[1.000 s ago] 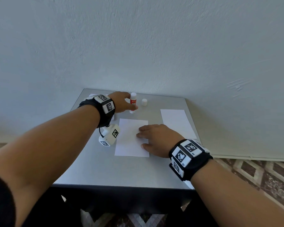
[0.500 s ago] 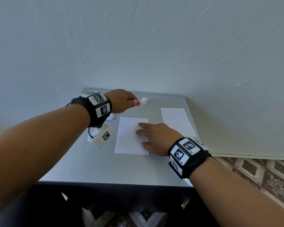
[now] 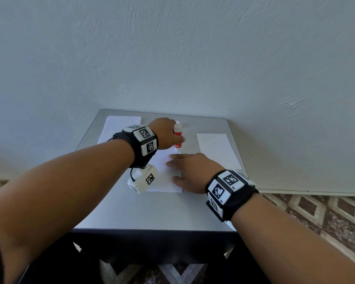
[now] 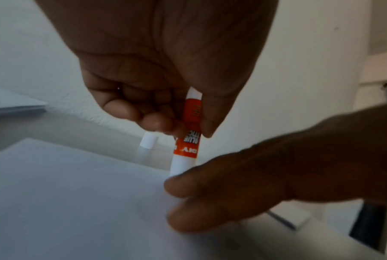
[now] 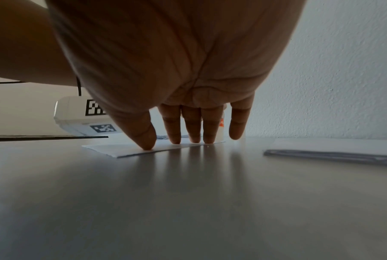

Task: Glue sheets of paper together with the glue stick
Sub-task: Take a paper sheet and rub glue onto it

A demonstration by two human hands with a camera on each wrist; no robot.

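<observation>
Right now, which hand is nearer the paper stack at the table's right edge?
Right. The right hand presses the middle sheet, just beside the right stack; the left hand holds the glue stick farther away.

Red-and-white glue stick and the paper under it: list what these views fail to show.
- Red-and-white glue stick lower tip: left wrist view, hidden behind the right hand fingers; contact with the white centre sheet is unclear.
- Glue stick in the right wrist view: mostly behind fingers.
- Glue on the sheet: none discernible; the left wrist view is blurred.
</observation>
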